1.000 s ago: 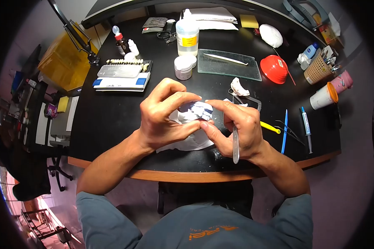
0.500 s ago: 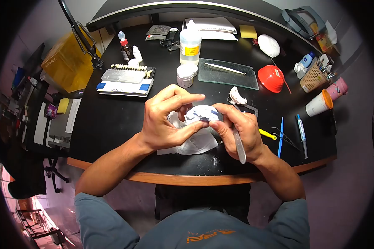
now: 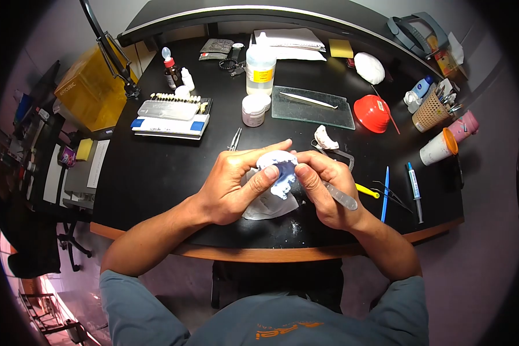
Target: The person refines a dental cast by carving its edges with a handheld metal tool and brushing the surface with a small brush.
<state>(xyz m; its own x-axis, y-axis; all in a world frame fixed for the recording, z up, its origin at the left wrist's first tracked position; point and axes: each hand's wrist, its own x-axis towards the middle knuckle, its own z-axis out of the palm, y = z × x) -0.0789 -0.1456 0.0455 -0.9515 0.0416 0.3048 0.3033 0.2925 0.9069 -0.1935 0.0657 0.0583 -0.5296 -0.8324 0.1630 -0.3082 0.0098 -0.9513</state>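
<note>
Between both hands is a white and dark blue moulded piece (image 3: 284, 180), held above the desk. My left hand (image 3: 233, 185) grips its left side, with the thumb on its face and the index finger stretched along its top. My right hand (image 3: 328, 187) pinches its right edge with thumb and index finger. A metal tool handle (image 3: 342, 197) is also tucked in my right hand and sticks out toward the lower right. White paper (image 3: 271, 207) lies on the desk under the piece. A white cast (image 3: 324, 138) rests beyond my right hand.
Tweezers (image 3: 235, 139) lie beyond my left hand. Farther back are a white jar (image 3: 254, 111), a clear bottle (image 3: 260, 72), a glass plate (image 3: 312, 115) and a red bowl (image 3: 370, 114). A yellow tool (image 3: 367, 191), blue stick (image 3: 385, 193) and syringe (image 3: 414, 190) lie at right.
The piece has been turned so that its dark blue hollow shows. My left thumb has moved onto its face, and the tool in my right hand has swung to the right.
</note>
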